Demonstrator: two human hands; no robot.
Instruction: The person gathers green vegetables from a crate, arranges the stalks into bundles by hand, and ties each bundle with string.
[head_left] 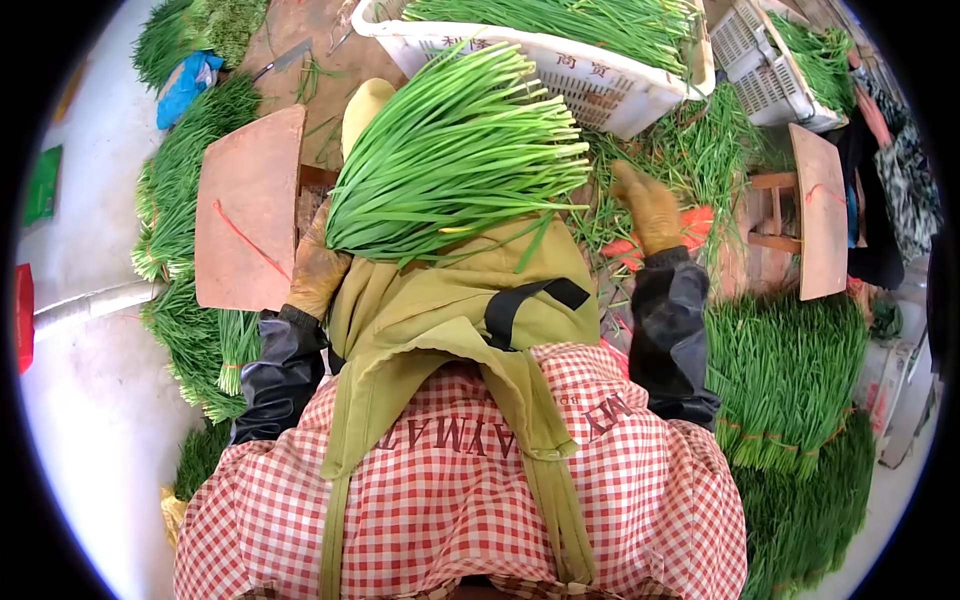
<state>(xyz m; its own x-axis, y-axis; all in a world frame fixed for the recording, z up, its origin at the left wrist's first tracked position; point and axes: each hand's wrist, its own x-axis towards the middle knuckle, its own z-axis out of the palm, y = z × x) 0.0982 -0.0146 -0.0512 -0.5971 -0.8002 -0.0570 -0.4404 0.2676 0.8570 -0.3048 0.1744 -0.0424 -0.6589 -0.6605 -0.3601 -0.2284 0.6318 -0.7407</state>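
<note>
A large loose bunch of green stalks (460, 160) lies across my lap on the olive apron (430, 290), its pale cut ends pointing right. My left hand (318, 265), in a brown glove, is at the bunch's leafy left end, its fingers partly hidden beneath the leaves. To the right of the cut ends, apart from them, my right hand (648, 208) is raised with its gloved fingers apart and nothing in them. Behind that hand, a red-orange item (697, 226) lies among scattered stalks.
A white crate (620, 95) of stalks stands ahead, another crate (765, 75) at upper right. Wooden stools (245, 200) (820, 215) flank me. Tied bundles (785, 370) are stacked at right. A knife (285, 60) lies at upper left. Another person's arm (872, 110) shows at far right.
</note>
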